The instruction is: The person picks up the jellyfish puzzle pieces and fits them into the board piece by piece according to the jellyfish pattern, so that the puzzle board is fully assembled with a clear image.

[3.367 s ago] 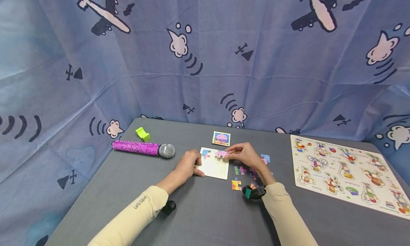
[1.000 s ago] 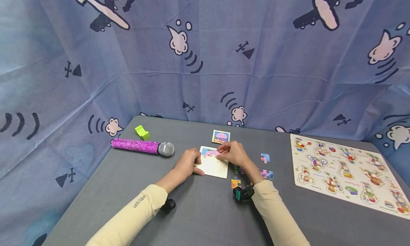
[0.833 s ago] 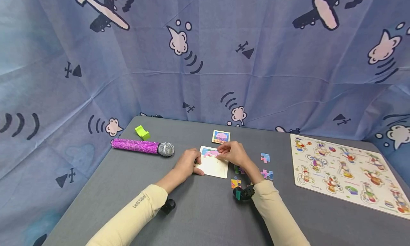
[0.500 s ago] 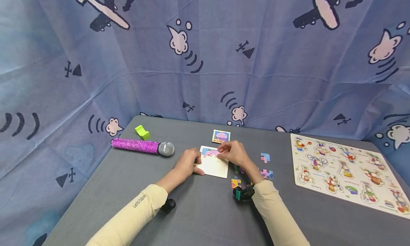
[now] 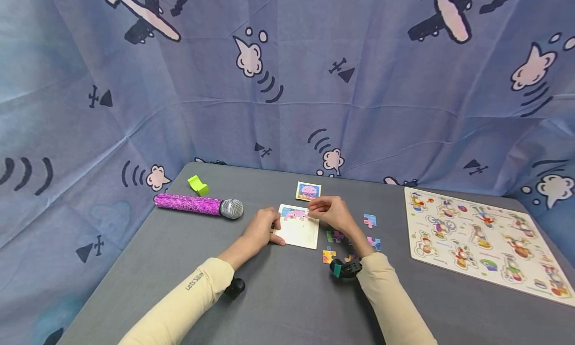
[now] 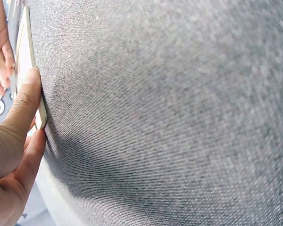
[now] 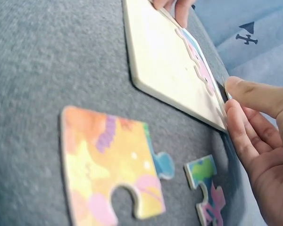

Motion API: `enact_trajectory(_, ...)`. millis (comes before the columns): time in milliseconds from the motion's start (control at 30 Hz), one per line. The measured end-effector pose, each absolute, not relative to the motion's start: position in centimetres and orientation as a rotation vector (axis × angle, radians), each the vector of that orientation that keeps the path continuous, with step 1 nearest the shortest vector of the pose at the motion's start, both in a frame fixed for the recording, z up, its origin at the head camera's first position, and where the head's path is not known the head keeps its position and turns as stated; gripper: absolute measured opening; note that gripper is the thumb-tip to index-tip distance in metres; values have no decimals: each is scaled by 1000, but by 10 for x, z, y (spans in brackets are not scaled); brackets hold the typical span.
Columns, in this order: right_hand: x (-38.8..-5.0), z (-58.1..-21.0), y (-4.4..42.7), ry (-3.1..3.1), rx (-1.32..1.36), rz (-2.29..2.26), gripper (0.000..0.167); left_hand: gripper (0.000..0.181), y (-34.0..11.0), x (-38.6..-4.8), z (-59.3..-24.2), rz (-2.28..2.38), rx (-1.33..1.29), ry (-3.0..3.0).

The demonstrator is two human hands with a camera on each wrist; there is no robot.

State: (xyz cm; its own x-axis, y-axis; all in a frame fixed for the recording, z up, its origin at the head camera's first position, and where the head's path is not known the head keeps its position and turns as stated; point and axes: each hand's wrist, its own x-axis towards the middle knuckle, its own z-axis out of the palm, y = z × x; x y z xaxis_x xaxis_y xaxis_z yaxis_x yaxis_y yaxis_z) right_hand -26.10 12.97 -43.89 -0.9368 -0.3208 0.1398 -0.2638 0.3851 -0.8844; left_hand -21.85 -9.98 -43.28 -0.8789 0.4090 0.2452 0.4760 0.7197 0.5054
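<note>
In the head view, a pale square puzzle board [image 5: 298, 235] lies mid-table, with joined pink-and-blue pieces [image 5: 294, 214] along its far side. The left hand [image 5: 259, 231] grips the board's left side; in the left wrist view, the thumb and fingers of that hand [image 6: 19, 155] touch its edge. Just beyond the board's far right corner is the right hand [image 5: 334, 214], fingers loosely bent. From the right wrist, that hand [image 7: 269, 136] shows thumb and index slightly apart, with no piece visible between them. A yellow-orange piece [image 7: 87, 160] and a green-purple piece [image 7: 205, 169] lie near the board.
A small jellyfish picture [image 5: 308, 190] sits behind the board. At left are a purple glittery microphone [image 5: 190, 204] and a green block [image 5: 198, 185]. Loose pieces, including a blue-pink one [image 5: 370, 220], lie right of the board; a large picture board [image 5: 458, 230] is farther right.
The pink piece that the right hand held over the board now lies beside the blue-and-pink one. Since half a second ago, the right hand has shifted slightly right. The left hand stays at the board.
</note>
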Motion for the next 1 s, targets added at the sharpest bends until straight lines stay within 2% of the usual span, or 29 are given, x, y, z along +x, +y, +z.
enact_trajectory(1000,-259,-438,185,2487,-472,-1772,32,41,-99,-215,-429,-846,-728,-2796)
